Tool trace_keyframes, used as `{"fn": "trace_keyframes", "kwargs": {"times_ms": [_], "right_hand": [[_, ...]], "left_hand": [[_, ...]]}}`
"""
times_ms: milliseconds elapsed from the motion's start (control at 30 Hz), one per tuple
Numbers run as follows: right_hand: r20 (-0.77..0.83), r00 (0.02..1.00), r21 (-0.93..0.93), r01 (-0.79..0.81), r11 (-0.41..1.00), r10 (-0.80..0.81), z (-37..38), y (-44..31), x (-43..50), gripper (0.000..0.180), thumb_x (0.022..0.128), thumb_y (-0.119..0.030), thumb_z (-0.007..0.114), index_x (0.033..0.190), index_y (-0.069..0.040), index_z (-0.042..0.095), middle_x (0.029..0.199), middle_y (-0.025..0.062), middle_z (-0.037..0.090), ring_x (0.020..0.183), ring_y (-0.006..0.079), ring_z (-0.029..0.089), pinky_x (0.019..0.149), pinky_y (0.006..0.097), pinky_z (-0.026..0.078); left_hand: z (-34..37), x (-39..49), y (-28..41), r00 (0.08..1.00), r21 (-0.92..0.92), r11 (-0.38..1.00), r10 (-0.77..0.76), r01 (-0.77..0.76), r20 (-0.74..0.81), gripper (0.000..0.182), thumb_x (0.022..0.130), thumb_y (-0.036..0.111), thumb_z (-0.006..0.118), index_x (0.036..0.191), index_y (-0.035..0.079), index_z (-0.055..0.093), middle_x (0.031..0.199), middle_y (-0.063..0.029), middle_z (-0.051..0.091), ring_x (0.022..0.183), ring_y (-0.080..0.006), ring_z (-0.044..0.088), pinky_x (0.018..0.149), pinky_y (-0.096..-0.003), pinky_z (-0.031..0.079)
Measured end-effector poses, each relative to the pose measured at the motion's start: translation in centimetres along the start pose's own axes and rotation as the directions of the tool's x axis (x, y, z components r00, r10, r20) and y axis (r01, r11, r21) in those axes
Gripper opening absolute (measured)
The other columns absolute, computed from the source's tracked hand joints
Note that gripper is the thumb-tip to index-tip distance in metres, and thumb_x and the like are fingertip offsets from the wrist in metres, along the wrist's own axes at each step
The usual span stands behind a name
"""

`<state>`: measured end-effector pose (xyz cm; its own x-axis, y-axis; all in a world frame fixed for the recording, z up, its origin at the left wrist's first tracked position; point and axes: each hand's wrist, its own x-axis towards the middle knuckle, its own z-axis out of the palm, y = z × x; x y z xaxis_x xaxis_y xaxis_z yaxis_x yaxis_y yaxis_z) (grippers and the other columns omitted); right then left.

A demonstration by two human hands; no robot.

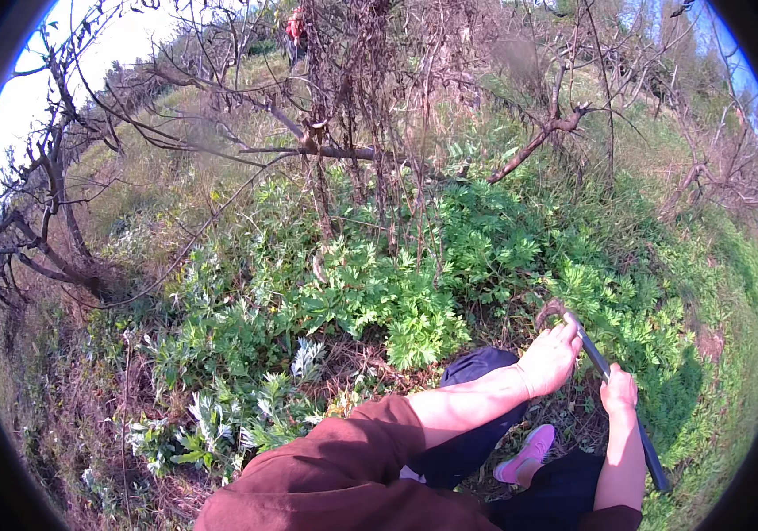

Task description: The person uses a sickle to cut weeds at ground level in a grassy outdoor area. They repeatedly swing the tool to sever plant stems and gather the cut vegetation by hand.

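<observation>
A long dark-handled tool (649, 451) slants across the lower right, with a brownish curved head (551, 310) at its upper end, perhaps a sickle or hook blade. My left hand (551, 358) reaches across to the upper end, its fingers at the tool beside the curved head; whether they close around it is not plain. My right hand (618, 390) is closed around the handle lower down. Leafy green plants (485, 232) grow beyond and around the tool's head.
Bare branches (345, 152) and dry hanging vines (379, 99) cross the upper middle. A leafless shrub (60, 252) stands at the left. A person in red (295, 28) is far up the slope. My pink shoe (530, 451) rests on littered ground below my hands.
</observation>
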<state>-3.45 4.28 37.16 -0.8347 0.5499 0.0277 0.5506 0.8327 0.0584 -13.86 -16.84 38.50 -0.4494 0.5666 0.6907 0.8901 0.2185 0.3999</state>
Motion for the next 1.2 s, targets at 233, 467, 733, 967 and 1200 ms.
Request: {"fn": "trace_keyframes", "kwargs": {"times_ms": [233, 467, 733, 967, 1200], "right_hand": [[0.082, 0.995, -0.017, 0.057, 0.998, -0.055, 3.0, -3.9, 6.6, 0.015, 0.076, -0.010, 0.056, 0.090, -0.006, 0.060, 0.088, 0.0197, 0.065, 0.089, 0.0362, 0.063, 0.077, 0.0444, 0.050], [0.130, 0.969, -0.018, 0.213, 0.977, -0.209, 3.1, -6.7, 9.7, 0.015, 0.080, -0.008, 0.049, 0.089, -0.004, 0.060, 0.087, 0.0204, 0.065, 0.088, 0.0349, 0.063, 0.079, 0.0425, 0.050], [0.045, 0.976, 0.052, 0.209, 0.977, -0.211, 4.0, -8.1, 11.6, 0.018, 0.084, -0.010, 0.045, 0.093, -0.004, 0.059, 0.084, 0.0205, 0.064, 0.085, 0.0367, 0.063, 0.076, 0.0455, 0.050], [0.084, 0.989, 0.095, 0.113, 0.989, -0.121, 2.9, -7.5, 9.8, 0.022, 0.076, -0.008, 0.054, 0.097, -0.004, 0.056, 0.088, 0.0217, 0.063, 0.087, 0.0369, 0.062, 0.078, 0.0444, 0.050], [0.069, 0.989, 0.085, 0.125, 0.988, -0.131, 0.7, -6.3, 6.3, 0.017, 0.087, -0.011, 0.043, 0.094, -0.006, 0.057, 0.086, 0.0199, 0.064, 0.088, 0.0373, 0.062, 0.077, 0.0460, 0.049]], "left_hand": [[-1.7, -0.1, -2.5, 0.994, 0.013, 0.999, -0.047, 0.046, 0.101, 0.028, 0.068, 0.008, 0.059, 0.094, 0.000, 0.052, 0.094, -0.0144, 0.049, 0.089, -0.0314, 0.052, 0.077, -0.0398, 0.045], [-2.9, -0.5, -5.2, 0.976, 0.084, 0.990, -0.129, 0.116, 0.177, 0.026, 0.071, 0.008, 0.059, 0.095, -0.001, 0.052, 0.096, -0.0148, 0.049, 0.089, -0.0311, 0.053, 0.079, -0.0392, 0.046], [-5.7, -1.6, -6.4, 0.974, 0.168, 0.967, -0.206, 0.189, 0.091, 0.022, 0.071, 0.010, 0.060, 0.089, 0.001, 0.052, 0.090, -0.0143, 0.050, 0.086, -0.0318, 0.054, 0.076, -0.0401, 0.046], [-5.2, -1.6, -5.2, 0.978, 0.192, 0.973, -0.158, 0.130, 0.139, 0.016, 0.073, 0.010, 0.058, 0.085, 0.002, 0.052, 0.086, -0.0131, 0.050, 0.083, -0.0295, 0.054, 0.072, -0.0393, 0.046], [-4.2, -1.5, -3.8, 0.982, 0.188, 0.979, -0.105, 0.074, 0.159, 0.015, 0.073, 0.010, 0.057, 0.084, 0.002, 0.053, 0.089, -0.0122, 0.051, 0.085, -0.0279, 0.054, 0.074, -0.0377, 0.045]]}}
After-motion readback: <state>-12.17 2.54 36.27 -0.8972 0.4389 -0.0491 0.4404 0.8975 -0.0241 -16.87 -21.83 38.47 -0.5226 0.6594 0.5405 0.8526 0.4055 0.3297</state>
